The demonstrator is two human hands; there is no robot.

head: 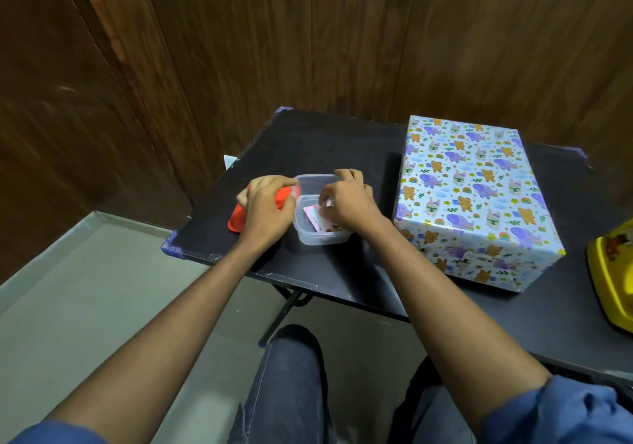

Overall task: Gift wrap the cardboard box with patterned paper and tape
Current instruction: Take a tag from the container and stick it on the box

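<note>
Dark wood-panelled wall behind; black table [342,142] in front. Left hand [265,207] curled over red lid [236,220], gripping it beside clear plastic tub [322,238]. Right hand [346,200] over tub, fingertips pinching small pink card [313,215] inside. Box [472,197] fully covered in patterned paper, resting on table right of tub. Yellow object [613,286] at far right edge.
</note>
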